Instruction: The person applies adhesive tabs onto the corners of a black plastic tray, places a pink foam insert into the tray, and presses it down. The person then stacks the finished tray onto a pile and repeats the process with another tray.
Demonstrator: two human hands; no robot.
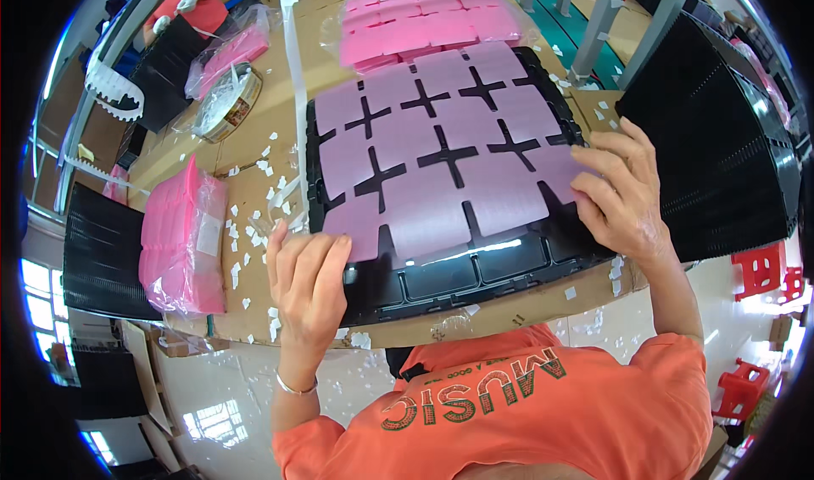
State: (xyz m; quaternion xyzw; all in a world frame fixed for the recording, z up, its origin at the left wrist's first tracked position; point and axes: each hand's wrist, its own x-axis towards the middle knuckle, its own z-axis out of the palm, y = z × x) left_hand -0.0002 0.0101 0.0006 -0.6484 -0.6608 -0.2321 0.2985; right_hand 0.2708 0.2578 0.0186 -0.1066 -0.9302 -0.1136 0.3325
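A thin purple plastic sheet (424, 223) with cross-shaped cutouts lies over a black moulded tray (509, 261) on the table in front of me. Its near edge is lifted, so the tray's recesses show below it. My left hand (309, 285) pinches the sheet's near left corner, thumb hidden under the fingers. At the near right corner, my right hand (623, 193) grips the sheet between thumb and bent fingers. The far part of the sheet rests flat on the tray, whose black rim shows along both sides.
Stacked pink sheets in clear wrap (428, 22) lie behind the tray. A wrapped pink bundle (182, 238) and a round tub (229, 103) are to the left. Black tray stacks (712, 141) stand at the right. White paper scraps litter the cardboard-covered table (254, 187). Another person (191, 1) is at far left.
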